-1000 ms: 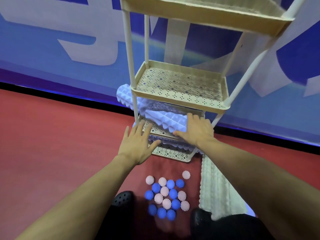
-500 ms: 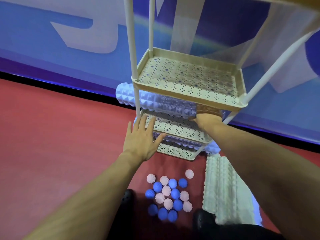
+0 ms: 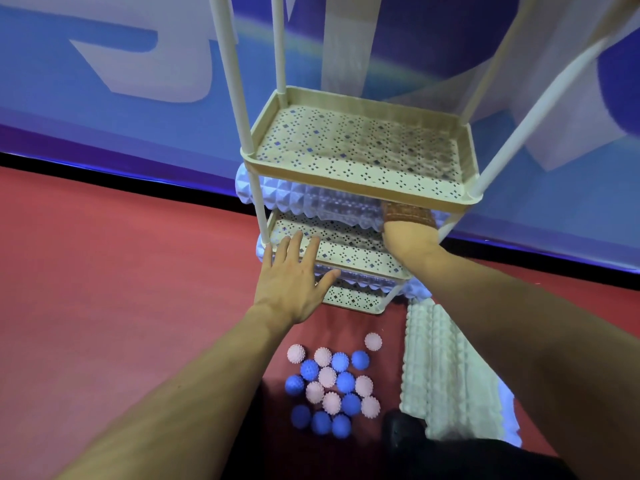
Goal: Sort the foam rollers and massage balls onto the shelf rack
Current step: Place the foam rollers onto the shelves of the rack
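A pale blue knobbly foam roller lies across the rack's second-lowest tier, under the cream perforated middle tray. My right hand reaches in at the roller's right end, its fingers stretched under the tray rim against the roller. My left hand hovers flat with fingers spread at the front left of that tier, holding nothing. Another blue roller sits on the bottom tier. Several pink and blue spiky massage balls are clustered on the red floor. A white foam roller lies on the floor to their right.
The rack stands on red floor against a blue and white wall banner. Its white posts rise at the corners. A black shoe is near the balls at the bottom. Open floor stretches to the left.
My right hand has pushed the blue roller from the tier's front edge back under the middle tray. My left hand stayed near the front left corner.
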### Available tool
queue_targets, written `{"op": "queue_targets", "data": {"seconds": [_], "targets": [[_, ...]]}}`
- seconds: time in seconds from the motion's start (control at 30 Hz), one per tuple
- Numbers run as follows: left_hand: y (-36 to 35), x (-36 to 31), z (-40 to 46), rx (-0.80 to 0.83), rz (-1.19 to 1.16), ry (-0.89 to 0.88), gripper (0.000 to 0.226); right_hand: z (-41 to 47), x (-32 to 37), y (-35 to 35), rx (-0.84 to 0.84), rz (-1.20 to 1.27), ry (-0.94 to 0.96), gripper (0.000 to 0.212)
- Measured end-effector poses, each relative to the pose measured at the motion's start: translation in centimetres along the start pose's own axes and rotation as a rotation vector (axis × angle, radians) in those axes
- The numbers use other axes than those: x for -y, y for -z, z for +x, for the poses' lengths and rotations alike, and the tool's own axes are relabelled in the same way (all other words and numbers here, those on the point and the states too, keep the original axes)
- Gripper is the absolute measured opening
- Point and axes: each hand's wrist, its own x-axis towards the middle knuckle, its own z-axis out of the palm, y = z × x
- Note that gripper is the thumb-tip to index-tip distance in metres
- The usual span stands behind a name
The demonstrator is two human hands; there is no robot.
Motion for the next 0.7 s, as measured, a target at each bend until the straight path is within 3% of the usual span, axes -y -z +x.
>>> {"op": "queue_targets", "data": {"seconds": [0.17, 0.23, 0.37, 0.5, 0.7], "targets": [[0.5, -1.3, -0.2, -0.008, -0.003, -0.038, 0.081, -2.5, -1.3, -3.4, -0.289, 0.010, 0.252, 0.041], [0.6, -2.1, -0.4, 0.003, -0.009, -0.081, 0.081, -4.1, -2.5, -5.0, -0.337, 0.069, 0.342, 0.052], [0.3, -4.6, -1.0, 0.036, -0.003, -0.184, 0.081, -7.4, -6.4, -8.1, -0.364, 0.142, 0.362, 0.051], [-1.2, -8.7, -1.7, 0.068, 0.070, -0.334, 0.084, -10.1, -12.1, -10.9, -0.250, 0.165, 0.278, 0.046], [-5.0, -16.0, -1.5, 0.170, 0.188, -0.565, 0.085, -14.5, -21.5, -17.2, -0.057, 0.334, -0.072, 0.059]]}}
